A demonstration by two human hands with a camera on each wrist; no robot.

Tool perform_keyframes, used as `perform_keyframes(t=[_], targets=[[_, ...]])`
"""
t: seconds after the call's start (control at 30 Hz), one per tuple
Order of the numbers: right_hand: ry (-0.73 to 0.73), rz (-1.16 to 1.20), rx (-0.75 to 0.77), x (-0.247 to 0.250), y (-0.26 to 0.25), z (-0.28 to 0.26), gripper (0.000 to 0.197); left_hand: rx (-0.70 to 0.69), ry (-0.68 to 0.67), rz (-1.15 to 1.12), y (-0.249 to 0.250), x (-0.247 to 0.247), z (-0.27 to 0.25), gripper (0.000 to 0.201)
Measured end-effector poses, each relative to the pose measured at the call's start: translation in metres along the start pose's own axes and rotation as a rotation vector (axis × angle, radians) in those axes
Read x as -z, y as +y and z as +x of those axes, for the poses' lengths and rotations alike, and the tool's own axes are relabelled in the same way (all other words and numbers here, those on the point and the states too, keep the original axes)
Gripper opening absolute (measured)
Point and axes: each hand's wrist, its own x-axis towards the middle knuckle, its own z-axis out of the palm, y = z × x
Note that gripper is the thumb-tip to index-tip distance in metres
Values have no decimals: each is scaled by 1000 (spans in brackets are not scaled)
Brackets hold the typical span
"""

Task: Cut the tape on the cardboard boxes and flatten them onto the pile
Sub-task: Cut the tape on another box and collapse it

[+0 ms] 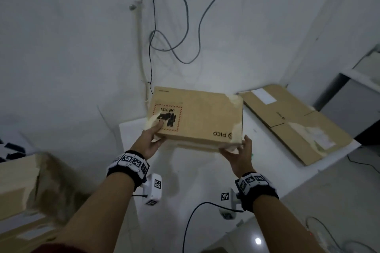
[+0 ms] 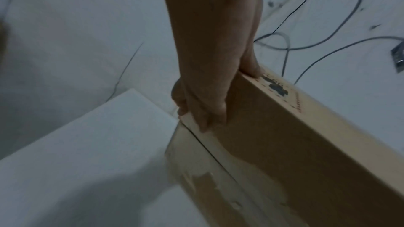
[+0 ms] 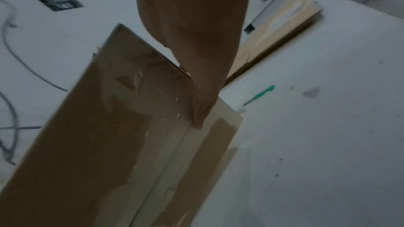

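A white desk (image 1: 205,170) stands against a pale wall strung with cables. The left hand (image 1: 151,141) grips the cardboard box (image 1: 197,117) at its near-left corner, thumb on top; the right hand (image 1: 239,155) cups the near-right corner. Between them the box hangs above the desk. Best set it down flat, taped seam upward, before cutting. Beyond the right hand lies the flattened pile (image 1: 296,123).

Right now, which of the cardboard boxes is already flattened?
The cardboard lying flat at the table's far right. The PICO box, held by the left hand and right hand, keeps its shape.
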Motion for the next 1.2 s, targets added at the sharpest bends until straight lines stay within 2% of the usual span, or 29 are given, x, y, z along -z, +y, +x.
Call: perform_keyframes(t=[0.03,0.1,0.13,0.2,0.3,0.33,0.4,0.47,0.5,0.53,0.6,0.63,0.67,0.7,0.77,0.8,0.9,0.97,1.07,1.13,1.2], targets=[[32,109,-25,2,7,5,88,-6,-4,-23,-8,6,8,23],[98,315,-142,3,20,15,45,-32,8,-77,-24,14,18,33],[137,320,-177,6,24,19,29,-50,33,-88,-31,23,28,37],[158,359,-269,11,35,27,18,-95,121,1,-43,30,37,44],[145,281,-367,20,57,34,20,-62,398,123,-62,43,46,63],[126,216,-390,25,63,37,23,-49,482,149,-69,48,50,57],[93,73,-422,39,76,48,26,-38,541,132,-77,42,46,33],[52,-88,-419,54,84,66,24,-33,562,76,-80,35,42,48],[45,-157,-408,61,84,78,26,-46,580,65,-80,26,37,57],[45,-237,-390,70,83,92,31,-74,609,79,-77,21,35,57],[45,-539,-307,85,78,123,34,-128,677,143,-76,12,37,55],[53,-693,-249,92,77,139,32,-150,732,182,-77,9,39,64],[48,-826,-207,98,75,152,32,-165,817,262,-79,5,42,76],[21,-938,-178,104,75,164,37,-176,932,360,-80,0,45,79],[-94,-1123,-121,112,75,184,50,-187,1135,529,-85,-11,53,74],[-161,-1202,-90,115,76,192,53,-207,1173,600,-88,-23,55,74],[-297,-1374,24,122,83,204,43,-241,1251,767,-104,-49,61,83],[-289,-1356,77,128,89,207,27,-220,1269,891,-118,-58,60,84],[-286,-1266,43,136,93,203,17,-186,1167,1154,-129,-63,50,72],[-332,-1240,64,135,84,198,12,-194,1113,1238,-134,-63,42,64],[-328,-1083,116,128,67,196,12,-210,1099,1285,-137,-63,38,62]])
